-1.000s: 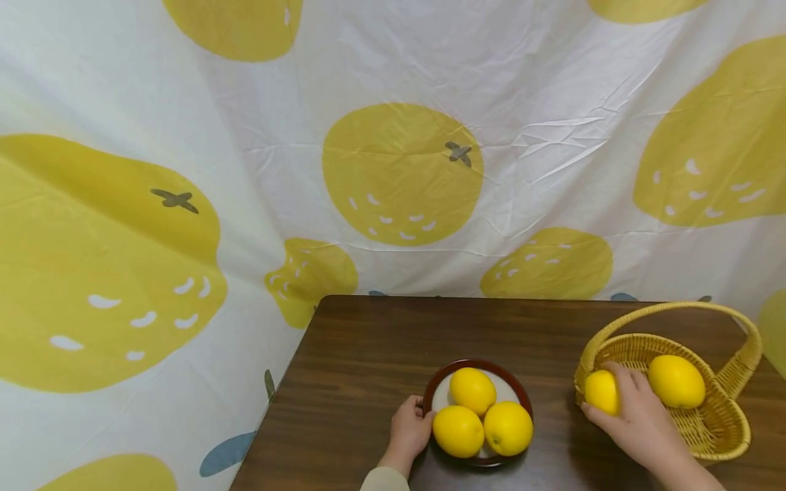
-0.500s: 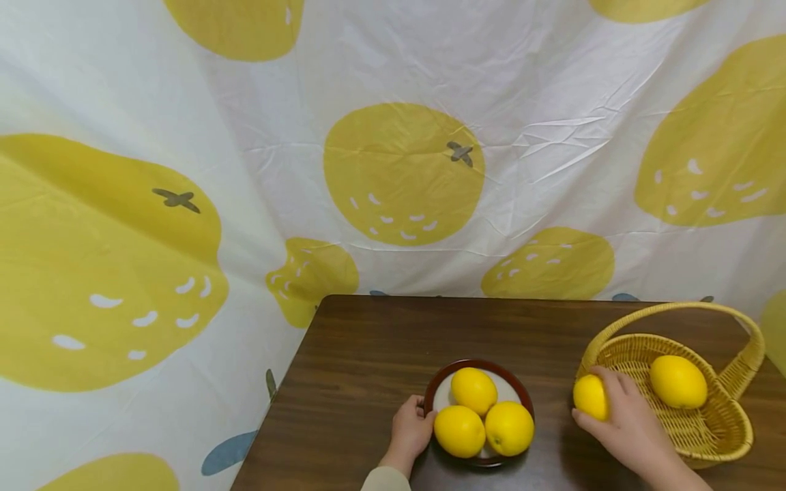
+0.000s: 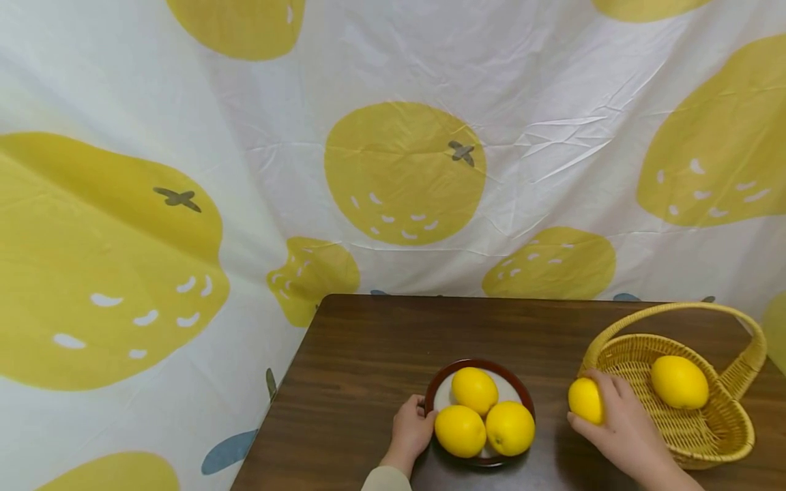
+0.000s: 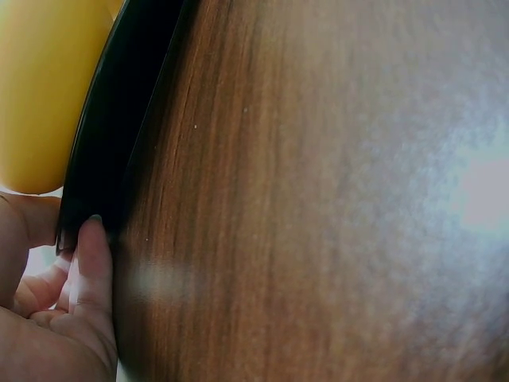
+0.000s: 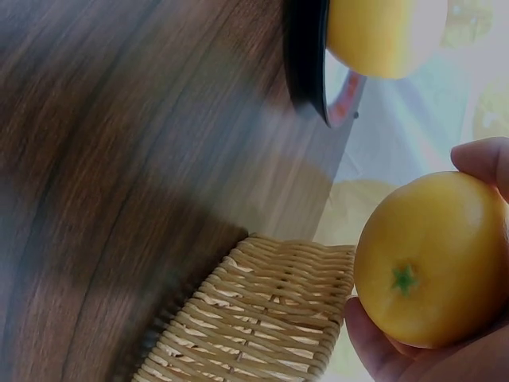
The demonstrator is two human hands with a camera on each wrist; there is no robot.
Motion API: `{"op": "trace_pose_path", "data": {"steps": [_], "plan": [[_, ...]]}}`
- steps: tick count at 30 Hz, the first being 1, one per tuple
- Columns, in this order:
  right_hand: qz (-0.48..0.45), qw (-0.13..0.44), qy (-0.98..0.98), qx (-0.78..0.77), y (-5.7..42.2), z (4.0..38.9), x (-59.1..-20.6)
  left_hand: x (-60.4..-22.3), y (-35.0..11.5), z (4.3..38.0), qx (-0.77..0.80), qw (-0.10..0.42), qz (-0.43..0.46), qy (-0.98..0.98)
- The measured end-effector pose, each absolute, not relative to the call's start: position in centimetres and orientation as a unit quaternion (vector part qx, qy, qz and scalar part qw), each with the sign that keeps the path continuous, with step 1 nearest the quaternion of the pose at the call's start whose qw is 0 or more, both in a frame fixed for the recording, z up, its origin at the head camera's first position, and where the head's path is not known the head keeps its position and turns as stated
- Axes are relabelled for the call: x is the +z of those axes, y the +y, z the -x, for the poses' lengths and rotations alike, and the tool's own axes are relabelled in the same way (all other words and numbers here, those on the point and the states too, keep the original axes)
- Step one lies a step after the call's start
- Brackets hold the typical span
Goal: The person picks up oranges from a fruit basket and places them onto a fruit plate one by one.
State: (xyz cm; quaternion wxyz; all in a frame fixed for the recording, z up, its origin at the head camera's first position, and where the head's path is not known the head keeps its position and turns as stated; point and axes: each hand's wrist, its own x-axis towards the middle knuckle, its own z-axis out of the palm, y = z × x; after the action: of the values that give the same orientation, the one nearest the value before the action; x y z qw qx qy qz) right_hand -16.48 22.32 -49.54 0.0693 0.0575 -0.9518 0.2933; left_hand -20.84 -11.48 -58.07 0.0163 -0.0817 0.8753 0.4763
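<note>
My right hand (image 3: 620,429) holds a yellow lemon (image 3: 586,401) between thumb and fingers, at the left rim of the wicker basket (image 3: 733,436). In the right wrist view, the held lemon (image 5: 433,259) shows a green star-shaped stem mark above the basket's woven side (image 5: 254,314). Another lemon (image 3: 679,382) lies inside the basket. My left hand (image 3: 410,431) pinches the left rim of a round plate (image 3: 522,385) with a dark red-brown edge and pale inside. Three lemons (image 3: 474,390) rest on that plate. The left wrist view shows the thumb (image 4: 94,267) against the plate's dark outer side.
The dark wooden table (image 3: 381,341) carries the plate and the basket. The basket's tall arched handle (image 3: 688,307) rises over it. Behind the table hangs a white cloth (image 3: 399,75) printed with large yellow fruit.
My right hand has moved left with the lemon, from inside the basket to its left rim. The left hand and the plate stay in place.
</note>
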Motion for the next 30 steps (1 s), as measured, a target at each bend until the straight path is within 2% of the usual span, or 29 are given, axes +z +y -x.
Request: {"op": "trace_pose_path", "data": {"steps": [30], "plan": [[-0.076,0.062,-0.944,0.315,20.0,16.6,-49.8,-58.0,-11.6,20.7,0.480,0.014,0.081,0.873]]}}
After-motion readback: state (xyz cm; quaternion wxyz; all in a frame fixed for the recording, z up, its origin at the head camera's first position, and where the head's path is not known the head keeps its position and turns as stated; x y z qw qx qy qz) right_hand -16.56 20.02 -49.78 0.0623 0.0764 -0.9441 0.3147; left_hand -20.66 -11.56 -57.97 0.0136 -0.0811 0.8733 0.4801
